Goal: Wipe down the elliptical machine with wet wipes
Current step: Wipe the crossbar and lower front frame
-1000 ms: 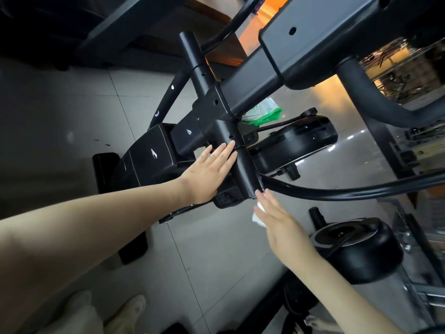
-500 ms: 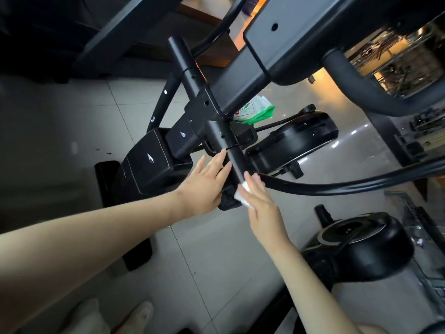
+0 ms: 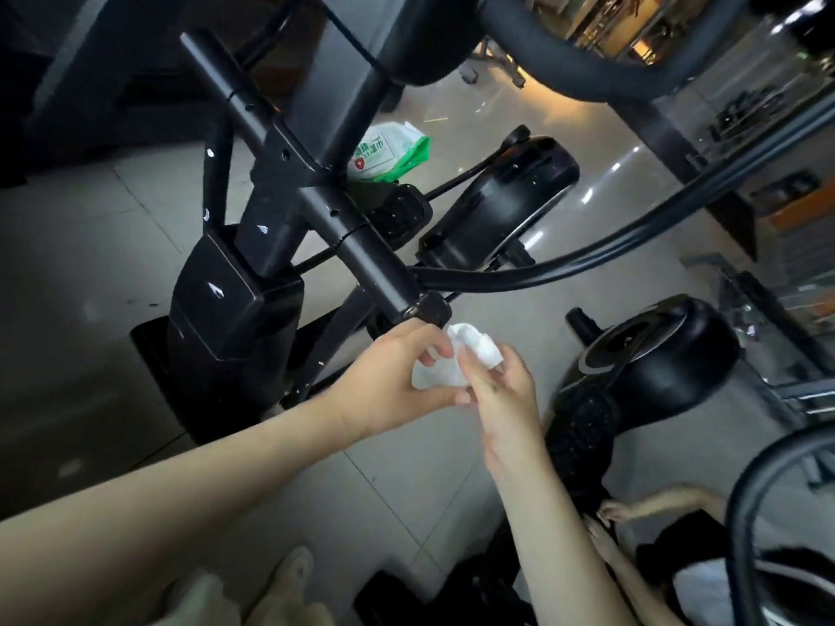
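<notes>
Both hands have come off the black crossbar [image 3: 361, 246] of the elliptical machine [image 3: 226, 318], where half a second ago the left hand [image 3: 397, 377] lay flat and the right hand [image 3: 501, 399] pressed the wet wipe [image 3: 452, 359] to the tube.

1. Nearest the camera, pale shoes [image 3: 289, 580], blurred, stand on the grey tiled floor [image 3: 113, 264]. At lower right, another person's hands [image 3: 610, 517] lie on a dark surface; what they touch cannot be told.
2. Both bare forearms reach forward and meet in mid-frame. The left hand pinches the crumpled white wet wipe from the left, fingers curled over it. The right hand pinches the same wipe from the right between thumb and fingers. The two hands touch each other below the wipe.
3. The wet wipe sits just below the lower end of the crossbar, apart from it.
4. Right of the hands stands the black domed cover [image 3: 664, 354] of a second machine.
5. Beyond the hands, the crossbar runs up and to the left, tilted. A curved handle arm [image 3: 587, 264] leaves its lower end toward the right.
6. Farther back, a green-and-white pack of wipes [image 3: 384, 155] lies on a pedal behind the crossbar, with the round flywheel cover [image 3: 506, 196] to its right.
</notes>
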